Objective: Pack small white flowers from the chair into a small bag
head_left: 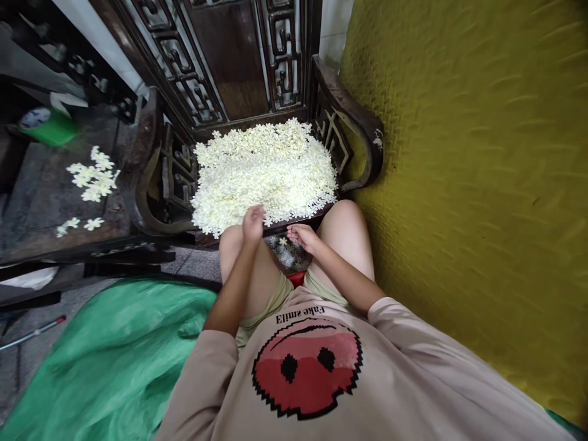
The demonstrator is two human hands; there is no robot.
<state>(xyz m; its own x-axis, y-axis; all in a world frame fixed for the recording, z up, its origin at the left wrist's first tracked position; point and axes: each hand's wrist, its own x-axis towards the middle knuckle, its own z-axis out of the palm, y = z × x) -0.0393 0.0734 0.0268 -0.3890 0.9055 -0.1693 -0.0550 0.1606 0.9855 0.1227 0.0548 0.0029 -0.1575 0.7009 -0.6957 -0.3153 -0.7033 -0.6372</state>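
Flowers lie loose, heaped on the chair, with a small cluster on the bench; left hand at heap's near edge, right hand apart from it, grips unclear; extent done or left cannot be judged.

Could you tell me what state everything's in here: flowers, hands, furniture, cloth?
Flower pile: blossoms open, heaped loosely.
Chair: upright, seat mostly covered by flowers.
Side table: upright, partly in view.
Side-table flowers: open, in loose groups.
Left hand: blurred, grip unclear.
Right hand: fingers curled, grip unclear.
Green cloth: wrinkled.
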